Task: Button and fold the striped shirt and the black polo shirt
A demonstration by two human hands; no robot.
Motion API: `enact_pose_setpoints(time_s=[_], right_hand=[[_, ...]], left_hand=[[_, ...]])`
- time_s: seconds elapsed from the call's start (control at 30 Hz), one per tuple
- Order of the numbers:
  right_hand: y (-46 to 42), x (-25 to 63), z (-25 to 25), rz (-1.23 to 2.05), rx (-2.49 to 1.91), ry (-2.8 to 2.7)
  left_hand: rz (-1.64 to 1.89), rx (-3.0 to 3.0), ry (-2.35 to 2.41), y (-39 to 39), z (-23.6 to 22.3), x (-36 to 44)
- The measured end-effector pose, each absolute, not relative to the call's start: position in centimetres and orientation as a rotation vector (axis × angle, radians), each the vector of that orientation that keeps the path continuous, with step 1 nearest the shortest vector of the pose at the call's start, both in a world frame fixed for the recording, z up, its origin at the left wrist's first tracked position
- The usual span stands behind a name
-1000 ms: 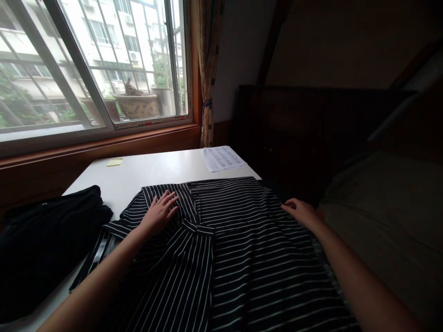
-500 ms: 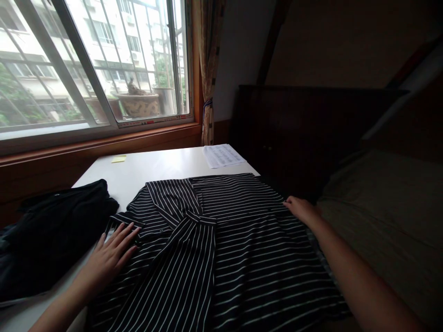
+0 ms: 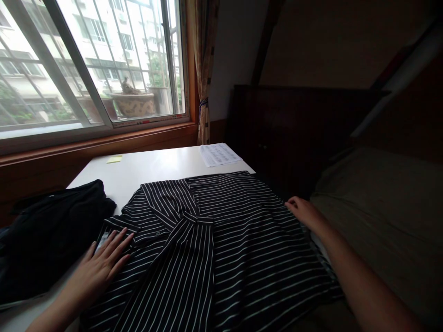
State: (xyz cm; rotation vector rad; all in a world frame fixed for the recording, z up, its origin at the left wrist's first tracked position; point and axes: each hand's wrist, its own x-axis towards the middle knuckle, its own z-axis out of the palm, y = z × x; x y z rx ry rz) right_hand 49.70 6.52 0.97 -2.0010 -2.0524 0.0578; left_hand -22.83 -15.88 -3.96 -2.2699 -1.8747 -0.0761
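At lower centre, the shirt [image 3: 242, 249] looked light and soft, best held by its edges; the left hand [image 3: 105, 256] lay spread on it, the right hand [image 3: 303, 211] pinched one edge.

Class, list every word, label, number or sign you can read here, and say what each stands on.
No text is readable.
White printed paper sheets: grey print, too small and blurred.
Grey metal window frame: small red and dark marks along the bottom, unreadable.
Yellow rectangular paper note: no writing discernible.
Black garment with white stripes: no lettering visible.
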Motion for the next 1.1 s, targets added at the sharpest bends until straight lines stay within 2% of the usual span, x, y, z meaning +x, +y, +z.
enact_pose_setpoints(time_s=[0.23, 0.37, 0.53, 0.73, 0.9, 1.1], right_hand=[[3.1, 51.2, 2.1, 0.111, -1.931, -1.975], [2.8, 50.0, 2.2, 0.323, -2.077, -1.952], [3.8, 49.6, 0.8, 0.334, -2.24, -1.892], [4.3, 50.9, 0.7, 0.441, -2.126, -1.808], [4.3, 52.3, 1.4, 0.699, -2.017, -1.728], [4.4, 51.3, 2.1, 0.73, -2.006, -1.707]], left_hand=[[-0.172, -2.337, -1.834, -16.4, -3.7, -23.5], [-0.158, -2.32, -1.851, -16.3, -3.6, -23.5], [-0.192, -2.344, -1.855, -16.4, -3.4, -23.4], [-0.217, -2.343, -1.86, -16.3, -3.3, -23.3], [-0.199, -2.331, -1.875, -16.1, -3.1, -23.2], [-0.185, -2.353, -1.78, -15.9, -2.1, -22.5]])
